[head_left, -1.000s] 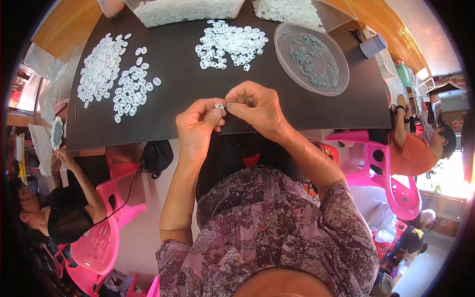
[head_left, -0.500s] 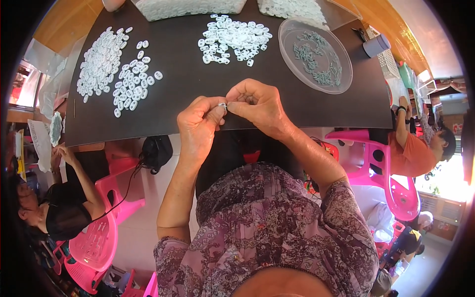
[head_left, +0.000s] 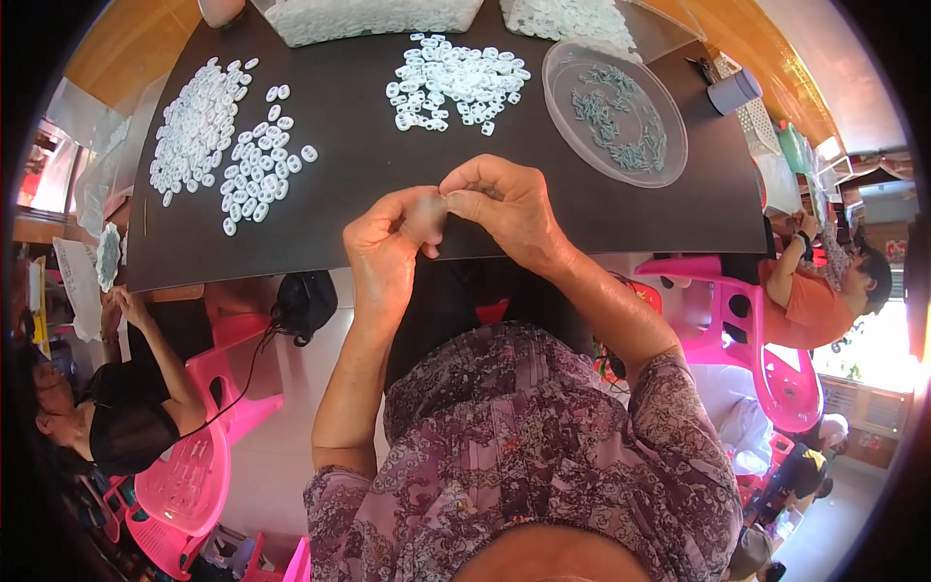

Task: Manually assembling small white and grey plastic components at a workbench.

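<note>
- The left hand (head_left: 393, 247) and right hand (head_left: 509, 209) meet fingertip to fingertip over the near edge of a dark matte tabletop (head_left: 369, 155)
- Between the tips sits a small pale piece (head_left: 438, 201), blurred and mostly hidden; its exact shape cannot be told
- Left thumb and forefinger are pressed together on that piece; the right thumb and forefinger pinch it from the other side, the remaining fingers curled loosely
- Beyond the hands, a loose heap of small white ring-shaped plastic parts (head_left: 456, 80) lies on the tabletop, well apart from the fingers
- To the left, more of the same white parts are laid out in a flatter, spread patch (head_left: 228, 136)
- To the right, a shallow round clear plastic dish (head_left: 582, 73) holds thin grey-green bits scattered over its bottom
- At the far edge stand clear containers (head_left: 373, 17) filled with white parts
- Around the table: glossy pink plastic chairs (head_left: 194, 466), a pale floor, a person in black at left and one in orange at right
</note>
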Demonstrator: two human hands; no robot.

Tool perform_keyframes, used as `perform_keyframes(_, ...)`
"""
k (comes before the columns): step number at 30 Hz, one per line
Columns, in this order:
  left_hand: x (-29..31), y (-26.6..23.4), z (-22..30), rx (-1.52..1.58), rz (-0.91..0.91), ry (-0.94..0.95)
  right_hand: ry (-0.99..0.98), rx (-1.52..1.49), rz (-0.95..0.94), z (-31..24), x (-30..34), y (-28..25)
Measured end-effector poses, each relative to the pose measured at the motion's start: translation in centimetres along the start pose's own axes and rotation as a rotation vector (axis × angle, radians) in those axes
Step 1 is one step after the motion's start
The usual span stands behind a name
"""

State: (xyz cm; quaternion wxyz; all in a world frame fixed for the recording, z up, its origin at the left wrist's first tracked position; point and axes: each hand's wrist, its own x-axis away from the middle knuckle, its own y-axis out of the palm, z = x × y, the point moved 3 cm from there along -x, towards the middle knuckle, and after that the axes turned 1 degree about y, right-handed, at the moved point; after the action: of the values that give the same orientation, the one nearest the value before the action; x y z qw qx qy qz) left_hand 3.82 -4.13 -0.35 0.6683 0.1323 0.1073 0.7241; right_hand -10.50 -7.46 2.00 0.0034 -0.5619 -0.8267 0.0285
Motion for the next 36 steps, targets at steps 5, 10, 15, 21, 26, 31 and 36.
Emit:
perform_keyframes(5, -0.2, 0.2, 0.1, 0.004, 0.024, -0.003, -0.003, 0.035, 0.002, -0.2, 0.0, -0.1)
perform_keyframes(10, -0.3, 0.3, 0.0, -0.034, 0.007, 0.003, 0.016, 0.183, 0.039, 0.1, -0.3, 0.2)
perform_keyframes(15, -0.5, 0.1, 0.1, 0.024, 0.029, 0.010, 0.004, 0.218, 0.027, 0.0, -0.7, -0.2)
perform_keyframes(21, -1.2, -0.8, -0.2, 0.098, 0.082, 0.107, -0.472, 0.755, 0.169, -1.1, -5.9, -1.4)
perform_keyframes(26, -1.1, -0.9, -0.6, 0.120, 0.110, 0.206, -0.744, 1.129, 0.114, -0.3, -9.6, 0.8)
perform_keyframes(31, -0.8, -1.1, -0.5, 0.157, 0.138, 0.223, -0.762, 1.233, 0.023, 0.0, -10.4, 1.5)
perform_keyframes(36, -0.6, -1.2, -0.5, 0.165, 0.146, 0.230, -0.777, 1.179, -0.024, -0.1, -10.4, 1.5)
